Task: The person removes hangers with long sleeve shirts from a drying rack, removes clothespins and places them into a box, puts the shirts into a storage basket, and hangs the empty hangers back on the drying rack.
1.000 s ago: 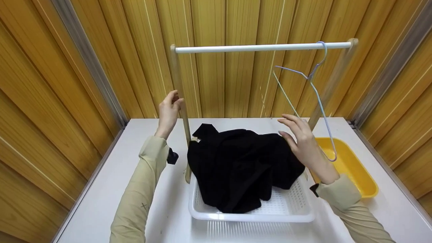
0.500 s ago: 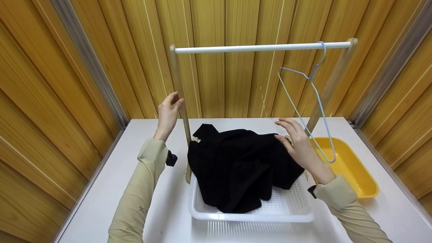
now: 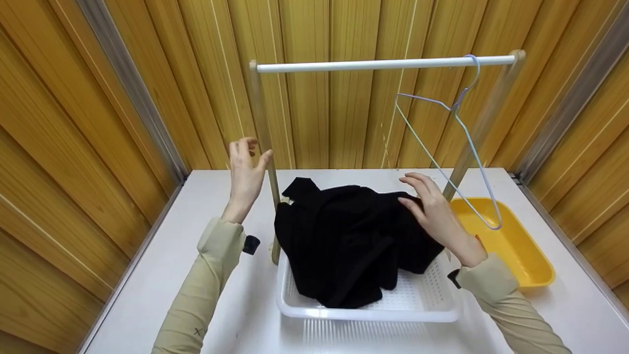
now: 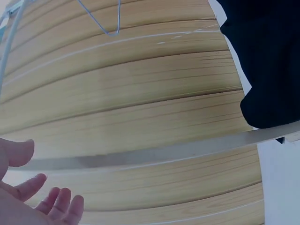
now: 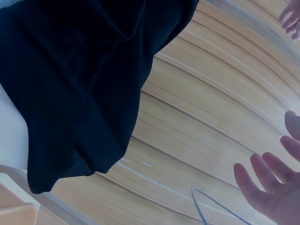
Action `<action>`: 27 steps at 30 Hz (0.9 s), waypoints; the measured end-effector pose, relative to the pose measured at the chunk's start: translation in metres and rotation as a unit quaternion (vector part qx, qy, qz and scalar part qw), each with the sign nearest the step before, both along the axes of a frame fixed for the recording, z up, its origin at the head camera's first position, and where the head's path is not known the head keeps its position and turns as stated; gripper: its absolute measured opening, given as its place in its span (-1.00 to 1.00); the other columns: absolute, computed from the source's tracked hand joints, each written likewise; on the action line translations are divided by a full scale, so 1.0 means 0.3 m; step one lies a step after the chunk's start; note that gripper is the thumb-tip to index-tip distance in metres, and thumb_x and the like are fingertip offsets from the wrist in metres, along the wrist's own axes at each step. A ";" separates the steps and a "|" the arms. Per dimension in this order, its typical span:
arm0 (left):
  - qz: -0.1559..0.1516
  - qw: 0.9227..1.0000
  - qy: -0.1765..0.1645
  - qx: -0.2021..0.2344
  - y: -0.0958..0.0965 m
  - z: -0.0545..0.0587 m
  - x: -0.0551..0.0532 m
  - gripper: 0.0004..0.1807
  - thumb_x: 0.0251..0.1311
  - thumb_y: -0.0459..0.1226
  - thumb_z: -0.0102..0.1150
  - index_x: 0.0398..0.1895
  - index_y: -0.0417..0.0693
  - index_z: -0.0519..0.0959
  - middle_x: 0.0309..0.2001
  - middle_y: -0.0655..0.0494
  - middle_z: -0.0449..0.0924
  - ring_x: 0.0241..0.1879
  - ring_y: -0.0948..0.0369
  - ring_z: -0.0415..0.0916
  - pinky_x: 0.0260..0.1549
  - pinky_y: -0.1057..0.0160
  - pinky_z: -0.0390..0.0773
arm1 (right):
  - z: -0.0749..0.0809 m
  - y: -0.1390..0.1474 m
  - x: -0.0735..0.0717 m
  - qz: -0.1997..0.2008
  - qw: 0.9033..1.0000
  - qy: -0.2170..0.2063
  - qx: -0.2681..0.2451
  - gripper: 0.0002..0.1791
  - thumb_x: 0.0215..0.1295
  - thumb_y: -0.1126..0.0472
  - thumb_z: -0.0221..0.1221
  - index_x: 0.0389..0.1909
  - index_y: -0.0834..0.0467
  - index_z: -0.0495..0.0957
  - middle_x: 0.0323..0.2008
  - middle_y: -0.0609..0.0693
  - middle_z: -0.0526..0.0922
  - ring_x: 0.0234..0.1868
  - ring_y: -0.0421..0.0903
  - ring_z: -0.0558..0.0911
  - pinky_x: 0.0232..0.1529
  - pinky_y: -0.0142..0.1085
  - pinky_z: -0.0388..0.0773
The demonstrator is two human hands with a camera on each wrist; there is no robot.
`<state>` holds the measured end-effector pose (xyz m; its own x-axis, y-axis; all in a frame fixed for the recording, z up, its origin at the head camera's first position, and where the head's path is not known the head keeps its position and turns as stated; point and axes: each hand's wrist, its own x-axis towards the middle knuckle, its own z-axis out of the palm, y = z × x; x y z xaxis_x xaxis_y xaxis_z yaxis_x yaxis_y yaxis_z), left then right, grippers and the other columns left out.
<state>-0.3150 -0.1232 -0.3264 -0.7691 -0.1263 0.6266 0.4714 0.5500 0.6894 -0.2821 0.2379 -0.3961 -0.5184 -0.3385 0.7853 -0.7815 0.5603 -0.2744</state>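
Beside the left post (image 3: 265, 128) of a small clothes rack, my left hand (image 3: 245, 174) is raised with its thumb apart from the fingers and nothing between them. The left wrist view shows the post passing behind those fingers (image 4: 61, 201). My right hand (image 3: 432, 211) hovers over the right end of a black garment (image 3: 349, 236), fingers spread and bent a little, holding nothing. That garment lies bunched in a white perforated basket (image 3: 368, 313), draping over its back. A pale blue wire hanger (image 3: 474, 152) hangs bare from the right end of the white rail (image 3: 373, 65).
A yellow tray (image 3: 528, 246) stands on the white table (image 3: 196, 196) right of the basket, partly behind the hanger and right forearm. Wood-patterned walls (image 3: 344, 118) rise behind and on both sides.
My left thumb has moved away from the fingers, widening that hand, and the hand is slightly lower. My right hand has moved slightly down and left. The hanger has swung about the rail.
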 end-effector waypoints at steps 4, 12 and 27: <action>-0.041 0.999 -0.008 -0.030 0.042 -0.022 0.034 -0.69 0.10 -0.38 0.20 -0.15 -0.34 0.37 -0.24 -0.12 0.29 -0.24 -0.02 0.31 -0.29 0.20 0.34 | -0.011 0.004 -0.001 -0.010 0.999 -0.021 0.022 -0.55 0.07 0.45 0.23 0.03 0.34 0.40 0.05 0.16 0.38 0.08 0.05 0.34 0.09 -0.21 0.21; -0.129 0.981 -0.055 -0.134 0.130 -0.109 0.064 -0.74 0.13 -0.31 0.19 -0.18 -0.25 0.40 -0.24 -0.05 0.31 -0.22 0.04 0.31 -0.22 0.20 0.33 | -0.037 0.004 -0.009 -0.024 0.996 -0.056 0.065 -0.54 0.10 0.35 0.24 0.04 0.33 0.39 0.02 0.21 0.38 0.04 0.10 0.35 0.05 -0.10 0.25; -0.116 0.913 -0.185 -0.346 0.237 -0.240 0.021 -0.61 0.17 -0.08 0.14 -0.10 -0.20 0.44 -0.20 -0.05 0.38 -0.16 -0.01 0.37 -0.24 0.02 0.41 | -0.072 -0.017 -0.047 -0.073 0.958 -0.180 0.212 -0.50 0.21 0.10 0.17 0.10 0.28 0.36 0.02 0.26 0.38 0.02 0.24 0.34 0.09 0.06 0.11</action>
